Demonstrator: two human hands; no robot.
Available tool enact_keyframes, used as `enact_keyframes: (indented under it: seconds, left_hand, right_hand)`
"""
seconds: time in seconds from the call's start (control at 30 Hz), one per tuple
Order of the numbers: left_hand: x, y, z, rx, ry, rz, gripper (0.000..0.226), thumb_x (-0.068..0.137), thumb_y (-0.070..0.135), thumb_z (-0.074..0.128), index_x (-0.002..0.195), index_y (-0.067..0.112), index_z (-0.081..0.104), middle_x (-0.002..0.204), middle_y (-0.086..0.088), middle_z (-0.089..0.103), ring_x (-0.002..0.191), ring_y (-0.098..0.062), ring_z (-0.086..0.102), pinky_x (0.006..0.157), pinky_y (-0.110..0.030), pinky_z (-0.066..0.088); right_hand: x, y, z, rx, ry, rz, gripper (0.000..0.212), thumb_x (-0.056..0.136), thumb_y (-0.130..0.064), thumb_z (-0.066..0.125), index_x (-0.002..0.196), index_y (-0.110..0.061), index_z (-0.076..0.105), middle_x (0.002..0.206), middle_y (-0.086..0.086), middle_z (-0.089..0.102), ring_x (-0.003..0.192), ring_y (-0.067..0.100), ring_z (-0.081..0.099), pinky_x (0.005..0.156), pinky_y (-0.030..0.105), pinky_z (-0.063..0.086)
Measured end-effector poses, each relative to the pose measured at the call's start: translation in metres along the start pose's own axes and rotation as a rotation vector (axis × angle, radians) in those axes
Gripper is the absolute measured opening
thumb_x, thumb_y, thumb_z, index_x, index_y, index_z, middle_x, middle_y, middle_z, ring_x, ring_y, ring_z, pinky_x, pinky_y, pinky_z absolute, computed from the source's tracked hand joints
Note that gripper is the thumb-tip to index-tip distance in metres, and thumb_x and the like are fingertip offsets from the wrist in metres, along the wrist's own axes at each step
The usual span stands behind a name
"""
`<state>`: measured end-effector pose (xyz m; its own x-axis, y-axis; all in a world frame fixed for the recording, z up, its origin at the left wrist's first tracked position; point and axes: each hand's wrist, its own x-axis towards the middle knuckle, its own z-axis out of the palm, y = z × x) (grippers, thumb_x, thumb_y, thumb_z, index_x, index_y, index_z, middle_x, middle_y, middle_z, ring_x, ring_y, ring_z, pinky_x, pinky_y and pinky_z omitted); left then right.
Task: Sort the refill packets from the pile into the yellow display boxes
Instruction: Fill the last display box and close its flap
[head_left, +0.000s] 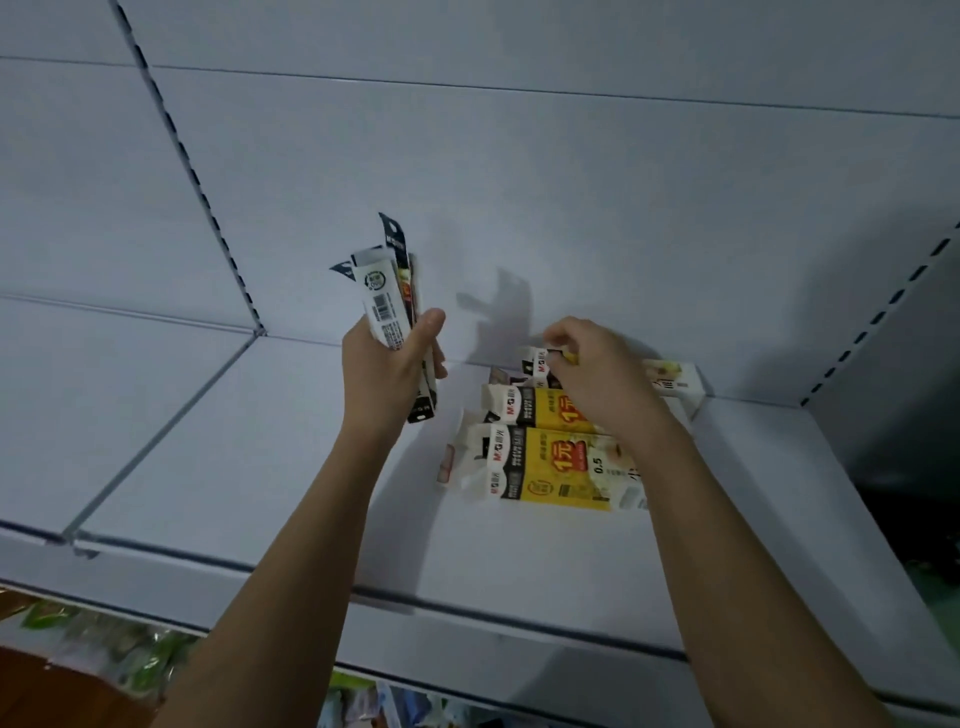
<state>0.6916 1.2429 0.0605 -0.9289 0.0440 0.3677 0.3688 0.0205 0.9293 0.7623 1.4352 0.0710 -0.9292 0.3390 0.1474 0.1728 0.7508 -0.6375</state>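
Left hand (387, 374) grips a fanned bundle of refill packets (390, 301) mid-frame; right hand (597, 374) pinches one over the yellow display boxes (550, 462); loose packets could slip

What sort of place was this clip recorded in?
Probably a stationery shop aisle. The white metal shelf has slotted uprights like retail racking, yellow printed display boxes lie on it, and the left hand grips a bundle of slim barcoded refill packets.

Bare shelf (249, 467) left of boxes (550, 462)
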Motion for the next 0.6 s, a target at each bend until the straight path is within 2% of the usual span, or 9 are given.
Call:
enact_keyframes:
  seconds: [0.07, 0.13, 0.2, 0.27, 0.37, 0.43, 0.5, 0.6]
  left_hand:
    - [0.003, -0.011, -0.002, -0.026, 0.0, -0.016, 0.019, 0.095, 0.016, 0.063, 0.081, 0.007, 0.054, 0.055, -0.002, 0.062, 0.047, -0.018, 0.062, 0.046, -0.027, 0.05]
    - [0.002, -0.024, -0.004, 0.007, -0.032, -0.009, 0.021, 0.092, 0.013, 0.066, 0.087, -0.002, 0.052, 0.056, -0.006, 0.06, 0.044, -0.019, 0.058, 0.044, -0.028, 0.048]
    - [-0.002, -0.033, -0.003, 0.07, -0.08, -0.033, 0.032, 0.085, 0.016, 0.075, 0.095, -0.003, 0.051, 0.061, -0.011, 0.058, 0.045, -0.017, 0.054, 0.046, -0.025, 0.047]
    - [-0.003, -0.037, -0.002, 0.092, -0.082, -0.072, 0.038, 0.083, 0.022, 0.079, 0.094, -0.003, 0.052, 0.065, -0.013, 0.058, 0.048, -0.013, 0.053, 0.048, -0.021, 0.046]
    - [0.004, -0.032, -0.001, 0.081, -0.031, -0.094, 0.04, 0.09, 0.025, 0.072, 0.083, -0.011, 0.057, 0.065, -0.014, 0.063, 0.05, -0.007, 0.057, 0.052, -0.017, 0.046]
    - [0.01, -0.025, -0.001, 0.04, -0.015, -0.111, 0.035, 0.094, 0.027, 0.066, 0.078, -0.003, 0.062, 0.064, -0.008, 0.064, 0.055, -0.009, 0.063, 0.057, -0.021, 0.051]
    - [0.016, -0.014, 0.001, -0.034, -0.008, -0.131, 0.029, 0.095, 0.028, 0.065, 0.072, 0.012, 0.059, 0.057, -0.005, 0.059, 0.052, -0.018, 0.06, 0.056, -0.033, 0.054]
    - [0.023, 0.016, 0.01, -0.174, -0.002, -0.14, 0.035, 0.09, 0.024, 0.072, 0.067, 0.02, 0.046, 0.049, -0.001, 0.045, 0.042, -0.018, 0.043, 0.048, -0.03, 0.042]
  right_hand:
    - [0.006, 0.004, 0.0, -0.109, -0.06, 0.03, 0.034, 0.098, -0.017, 0.058, 0.132, -0.02, 0.057, 0.131, -0.001, 0.061, 0.103, 0.014, 0.06, 0.089, 0.036, 0.052]
    - [0.01, 0.004, -0.005, -0.154, -0.143, 0.047, 0.046, 0.095, -0.015, 0.061, 0.14, -0.02, 0.051, 0.136, 0.002, 0.058, 0.106, 0.016, 0.06, 0.089, 0.037, 0.053]
    - [0.014, 0.004, -0.011, -0.162, -0.223, 0.067, 0.054, 0.094, -0.014, 0.062, 0.145, -0.021, 0.046, 0.14, 0.001, 0.055, 0.099, 0.013, 0.059, 0.074, 0.028, 0.051]
    - [0.02, 0.003, -0.015, -0.187, -0.28, 0.07, 0.06, 0.094, -0.013, 0.062, 0.149, -0.022, 0.042, 0.141, -0.001, 0.055, 0.088, 0.008, 0.058, 0.06, 0.019, 0.041]
    - [0.031, 0.001, -0.017, -0.156, -0.345, 0.082, 0.064, 0.091, -0.014, 0.069, 0.149, -0.021, 0.042, 0.138, -0.002, 0.058, 0.087, 0.008, 0.061, 0.058, 0.019, 0.041]
    - [0.035, -0.001, -0.017, -0.171, -0.386, 0.083, 0.059, 0.088, -0.017, 0.074, 0.141, -0.021, 0.05, 0.131, -0.002, 0.063, 0.091, 0.011, 0.065, 0.061, 0.022, 0.046]
    - [0.037, -0.002, -0.016, -0.21, -0.383, 0.039, 0.047, 0.086, -0.02, 0.076, 0.129, -0.024, 0.058, 0.119, -0.003, 0.069, 0.087, 0.01, 0.066, 0.063, 0.024, 0.049]
    - [0.029, -0.004, -0.022, -0.058, -0.302, -0.04, 0.049, 0.087, -0.017, 0.075, 0.131, -0.027, 0.057, 0.112, -0.01, 0.064, 0.084, 0.001, 0.06, 0.057, 0.013, 0.044]
